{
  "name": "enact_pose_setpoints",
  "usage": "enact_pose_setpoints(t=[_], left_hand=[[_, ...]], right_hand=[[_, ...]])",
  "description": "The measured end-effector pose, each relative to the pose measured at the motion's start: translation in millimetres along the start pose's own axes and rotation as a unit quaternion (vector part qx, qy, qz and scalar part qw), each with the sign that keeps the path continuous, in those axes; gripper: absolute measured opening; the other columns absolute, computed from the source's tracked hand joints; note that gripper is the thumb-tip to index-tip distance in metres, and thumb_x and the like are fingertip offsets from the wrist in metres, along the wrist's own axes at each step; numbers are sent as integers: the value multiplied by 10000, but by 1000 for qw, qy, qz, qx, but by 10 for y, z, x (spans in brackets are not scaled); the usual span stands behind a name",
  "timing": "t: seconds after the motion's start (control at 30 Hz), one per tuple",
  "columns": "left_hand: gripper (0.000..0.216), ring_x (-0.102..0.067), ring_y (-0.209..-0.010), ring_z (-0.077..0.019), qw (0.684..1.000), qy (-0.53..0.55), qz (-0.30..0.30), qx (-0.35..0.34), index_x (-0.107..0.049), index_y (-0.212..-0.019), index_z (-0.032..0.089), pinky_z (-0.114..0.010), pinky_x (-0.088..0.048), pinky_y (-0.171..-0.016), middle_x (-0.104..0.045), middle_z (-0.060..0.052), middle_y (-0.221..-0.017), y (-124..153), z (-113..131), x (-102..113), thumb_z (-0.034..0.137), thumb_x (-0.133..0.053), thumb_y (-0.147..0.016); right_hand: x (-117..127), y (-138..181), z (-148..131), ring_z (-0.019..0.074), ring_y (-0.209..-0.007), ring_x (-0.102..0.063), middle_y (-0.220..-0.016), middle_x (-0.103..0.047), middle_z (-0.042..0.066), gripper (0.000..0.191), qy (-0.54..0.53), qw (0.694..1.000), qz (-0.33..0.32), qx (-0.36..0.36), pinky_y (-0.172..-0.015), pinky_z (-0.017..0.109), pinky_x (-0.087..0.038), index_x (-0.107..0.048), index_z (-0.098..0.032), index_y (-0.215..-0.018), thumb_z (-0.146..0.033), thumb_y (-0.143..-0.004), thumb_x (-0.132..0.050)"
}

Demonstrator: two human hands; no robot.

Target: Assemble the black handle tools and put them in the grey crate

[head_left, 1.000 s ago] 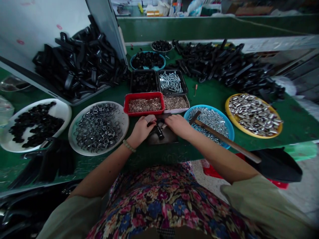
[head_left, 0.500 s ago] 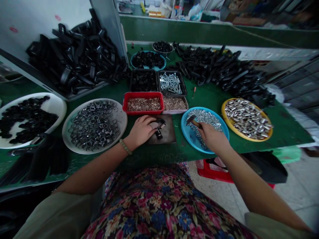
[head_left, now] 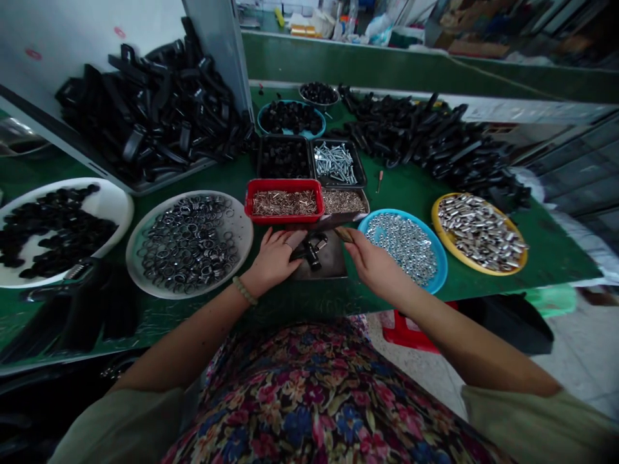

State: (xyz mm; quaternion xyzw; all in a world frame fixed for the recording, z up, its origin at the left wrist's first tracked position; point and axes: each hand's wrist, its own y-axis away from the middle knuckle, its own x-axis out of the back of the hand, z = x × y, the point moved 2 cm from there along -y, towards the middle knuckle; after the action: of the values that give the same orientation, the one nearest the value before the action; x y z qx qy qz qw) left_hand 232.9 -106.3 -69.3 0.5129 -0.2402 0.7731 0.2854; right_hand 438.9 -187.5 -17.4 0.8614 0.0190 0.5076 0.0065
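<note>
My left hand (head_left: 273, 259) rests on a dark metal plate (head_left: 333, 264) at the table's near edge, its fingers pinched on a small black part with a metal ring (head_left: 313, 248). My right hand (head_left: 374, 265) is closed round the wooden handle of a hammer (head_left: 343, 233). The hammer's head is a motion-blurred streak just above the part, in front of the red tray (head_left: 284, 202) of small metal pins.
A grey plate of metal rings (head_left: 189, 241) sits to the left, and a white plate of black pieces (head_left: 58, 229) beyond it. A blue dish of nuts (head_left: 403, 245) and a yellow dish of metal sleeves (head_left: 478, 231) lie to the right. Trays of screws (head_left: 334, 161) and piles of black straps (head_left: 425, 138) fill the back.
My right hand left the part, picked the hammer up off the blue dish and swung it back over the plate. My left hand stayed on the part.
</note>
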Motion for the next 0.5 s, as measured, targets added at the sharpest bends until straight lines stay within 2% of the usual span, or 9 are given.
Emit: enact_pose_setpoints(t=[0.03,0.1,0.17,0.2,0.27,0.37,0.43,0.5], left_hand=[[705,-475,-1247,-274,1000,14,6,15,-377,-1433,197,-480,-197,-1171,-589,-92,-1287,-7,-9,4,365,-653,-806],[793,-492,-1226,-277,999,28,16,36,-311,-1451,138,-479,-188,-1172,-611,-112,-1245,-7,-10,13,366,-675,-785],[729,-456,-1258,-294,1000,12,18,21,-342,-1436,177,-516,-165,-1168,-585,-110,-1287,17,20,18,342,-661,-801],[653,-426,-1280,-306,1000,-5,17,5,-387,-1411,221,-537,-172,-1157,-552,-101,-1331,37,44,16,323,-642,-818],[496,-406,-1277,-314,999,-39,1,-26,-465,-1355,277,-541,-257,-1108,-510,-86,-1365,82,98,4,268,-567,-869],[459,-483,-1158,-264,998,-24,-50,-44,-446,-1382,228,-452,-389,-1016,-561,-110,-1235,99,168,1,166,-402,-930],[447,-511,-1127,-241,996,48,-60,-38,-446,-1384,184,-416,-395,-1025,-579,-118,-1191,41,202,43,164,-360,-946],[410,-532,-1143,-230,984,167,-60,-30,-484,-1352,180,-389,-389,-1046,-582,-111,-1232,-62,226,95,225,-381,-957]], right_hand=[[-12,-24,-55,265,-825,-690,-1009,-717,135,418,1,1000,-2,8,-658,345,-494,-436,-187,-1361,-342,-992,-315],[-41,-68,-119,264,-771,-688,-935,-726,131,415,20,999,-46,12,-626,338,-484,-464,-171,-1339,-338,-986,-324],[-37,-67,-72,265,-764,-688,-917,-728,125,405,40,997,-71,0,-617,333,-479,-494,-173,-1312,-345,-986,-326],[-14,-39,2,265,-806,-690,-969,-725,123,405,46,997,-57,-12,-638,331,-484,-492,-185,-1318,-351,-991,-320],[54,81,243,266,-897,-681,-1114,-696,116,416,76,996,9,-55,-687,334,-491,-469,-215,-1353,-371,-999,-316],[127,364,730,280,-864,-669,-1172,-664,125,452,199,965,84,-149,-665,357,-479,-451,-227,-1395,-400,-992,-343],[141,512,1011,287,-817,-649,-1093,-672,140,459,290,936,88,-178,-646,370,-462,-486,-207,-1382,-401,-985,-361],[159,528,1169,310,-888,-618,-1069,-660,152,439,346,920,98,-157,-697,396,-452,-557,-200,-1326,-407,-975,-394]])
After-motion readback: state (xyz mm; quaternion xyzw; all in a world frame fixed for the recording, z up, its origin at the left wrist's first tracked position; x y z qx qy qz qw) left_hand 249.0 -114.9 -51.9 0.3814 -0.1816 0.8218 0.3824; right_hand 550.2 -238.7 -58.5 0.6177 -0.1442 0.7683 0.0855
